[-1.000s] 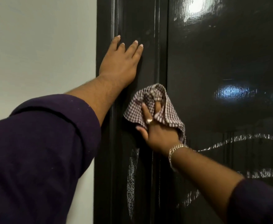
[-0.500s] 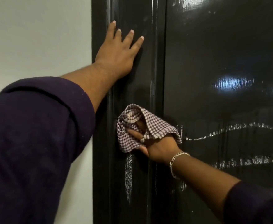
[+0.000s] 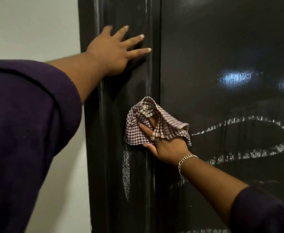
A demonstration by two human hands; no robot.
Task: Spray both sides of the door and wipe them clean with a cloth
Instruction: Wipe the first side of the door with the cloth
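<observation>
Right hand (image 3: 167,147) grip clutches cloth (image 3: 148,126), fingers half hidden; left hand (image 3: 114,52) flat on door (image 3: 221,47).

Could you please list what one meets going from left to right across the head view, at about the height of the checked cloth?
Dark purple sleeve → pale painted wall → black door frame moulding → maroon-and-white checked cloth gripped by the right hand → glossy black door panel with white foam streaks.
</observation>
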